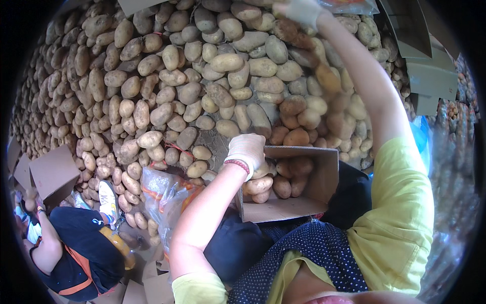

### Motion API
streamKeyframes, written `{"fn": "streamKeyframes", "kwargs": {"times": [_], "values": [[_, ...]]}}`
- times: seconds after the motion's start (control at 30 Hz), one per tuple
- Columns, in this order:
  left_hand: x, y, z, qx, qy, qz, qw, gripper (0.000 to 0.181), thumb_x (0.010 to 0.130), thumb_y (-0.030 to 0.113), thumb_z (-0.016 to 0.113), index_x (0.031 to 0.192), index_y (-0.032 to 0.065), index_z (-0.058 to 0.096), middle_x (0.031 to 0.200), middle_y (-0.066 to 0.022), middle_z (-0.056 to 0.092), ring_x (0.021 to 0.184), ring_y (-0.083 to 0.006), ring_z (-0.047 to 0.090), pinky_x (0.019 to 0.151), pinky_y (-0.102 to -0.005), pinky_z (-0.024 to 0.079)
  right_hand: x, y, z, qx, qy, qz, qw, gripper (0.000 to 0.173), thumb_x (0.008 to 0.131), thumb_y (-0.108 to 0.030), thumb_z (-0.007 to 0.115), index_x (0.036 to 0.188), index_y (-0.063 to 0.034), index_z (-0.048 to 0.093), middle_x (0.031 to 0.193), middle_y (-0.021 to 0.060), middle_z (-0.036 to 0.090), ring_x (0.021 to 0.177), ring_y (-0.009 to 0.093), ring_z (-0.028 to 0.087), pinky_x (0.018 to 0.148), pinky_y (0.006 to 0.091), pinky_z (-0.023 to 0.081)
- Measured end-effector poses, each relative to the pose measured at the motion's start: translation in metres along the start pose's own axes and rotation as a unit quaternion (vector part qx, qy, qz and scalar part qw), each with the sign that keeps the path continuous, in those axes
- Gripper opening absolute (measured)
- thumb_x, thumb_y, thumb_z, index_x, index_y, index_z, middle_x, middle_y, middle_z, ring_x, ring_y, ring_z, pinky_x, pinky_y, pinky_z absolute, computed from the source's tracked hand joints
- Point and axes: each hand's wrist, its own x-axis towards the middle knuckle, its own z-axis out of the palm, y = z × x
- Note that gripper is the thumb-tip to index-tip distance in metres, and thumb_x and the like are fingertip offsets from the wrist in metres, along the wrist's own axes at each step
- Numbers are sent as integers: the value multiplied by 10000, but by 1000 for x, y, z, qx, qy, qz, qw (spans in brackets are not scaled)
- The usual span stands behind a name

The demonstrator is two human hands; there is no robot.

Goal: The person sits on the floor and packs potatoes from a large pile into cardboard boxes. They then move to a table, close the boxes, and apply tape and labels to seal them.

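Observation:
My left hand (245, 154), in a pale knitted glove with a red bead bracelet at the wrist, grips the upper left edge of an open cardboard box (292, 211). The box stands tilted against my lap, its opening facing up. Several potatoes (281, 186) lie inside, mostly at its far left side. Far ahead at the top of the view, my gloved right hand (302, 13) is stretched out over the potato pile (228, 62). Motion blurs it, and its fingers are too unclear to show whether they hold a potato.
Crumpled clear plastic bags (167, 197) lie left of my left forearm. Another person (83, 243) sits at the lower left, beside a cardboard box (55, 173). More cardboard boxes (431, 74) stand at the upper right. Flattened cardboard (157, 287) lies at the bottom left.

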Motion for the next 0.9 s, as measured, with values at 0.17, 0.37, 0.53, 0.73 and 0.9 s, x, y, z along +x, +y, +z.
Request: {"fn": "streamKeyframes", "kwargs": {"times": [0.17,0.37,0.53,0.73,0.9], "values": [[-2,1,4,9,18,-12,1000,257,821,272,682,1037,133,691,1008,-116,695,993,-290,666,826,-402,529,-60,-32,67,-107,2,139,985,533,747,-242,711,1259,-172,579,1321,203,502,1192,428,493,997,434,456],[-5,0,12,-2,45,-7,999,264,810,269,687,1035,131,694,1023,-118,695,1009,-288,660,846,-401,526,-106,-25,77,11,21,269,963,661,671,-244,746,1299,-222,544,1333,223,449,1200,418,496,1002,434,469],[-7,2,12,2,42,-13,999,274,813,267,686,1050,128,686,1027,-121,692,1022,-290,652,848,-406,521,-108,-12,48,-25,-50,229,972,387,731,-277,682,1079,-115,638,1141,187,583,1067,363,569,940,411,482],[-13,4,11,0,48,-9,999,276,806,270,698,1036,118,681,1026,-123,691,1014,-298,654,837,-414,522,-65,-50,87,-15,-183,259,948,646,821,-437,619,1357,-126,438,1230,213,603,1148,376,576,976,445,467],[-14,4,12,-1,54,-9,999,271,806,260,692,1030,107,684,1015,-127,694,1006,-301,658,834,-413,526,-67,-63,125,67,-104,367,922,811,800,-397,685,1475,-141,316,1307,234,558,1211,360,543,1035,417,428]]}}
